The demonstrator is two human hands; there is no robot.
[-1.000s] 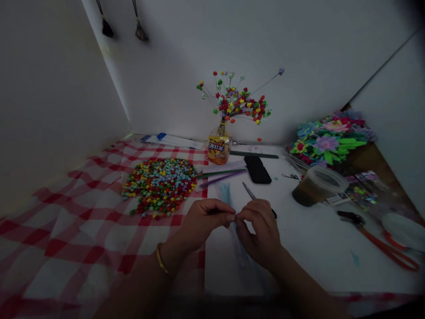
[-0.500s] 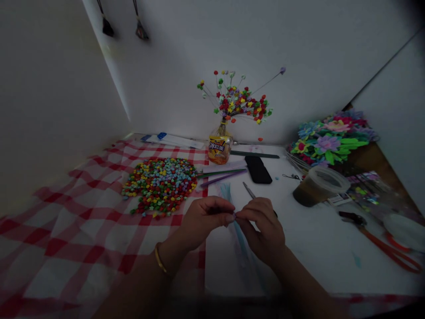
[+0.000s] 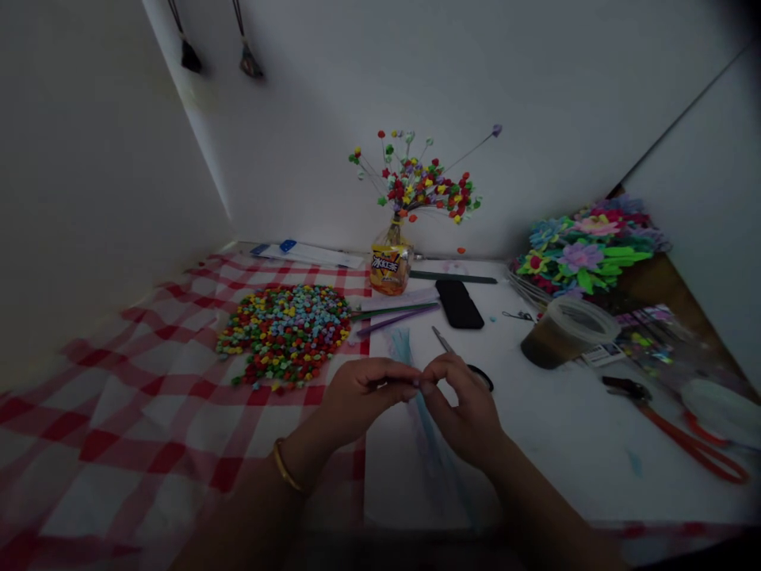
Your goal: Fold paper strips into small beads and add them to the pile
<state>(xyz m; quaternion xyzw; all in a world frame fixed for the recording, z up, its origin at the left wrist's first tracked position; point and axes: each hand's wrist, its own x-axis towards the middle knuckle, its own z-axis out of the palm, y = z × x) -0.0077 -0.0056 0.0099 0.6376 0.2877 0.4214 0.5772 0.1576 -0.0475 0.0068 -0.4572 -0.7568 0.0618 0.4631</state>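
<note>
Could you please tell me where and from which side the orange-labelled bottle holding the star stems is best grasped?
Wrap the labelled body of the bottle from its near side, coming in low. The star stems fan out wide above the narrow neck, so a reach from above would probably snag them, and the wall stands close behind.

Left hand (image 3: 362, 396): one thin, gold-coloured bangle (image 3: 284, 466) around the wrist, lower centre of the frame. Right hand (image 3: 467, 416): bare. Both forearms bare to the bottom edge.
</note>
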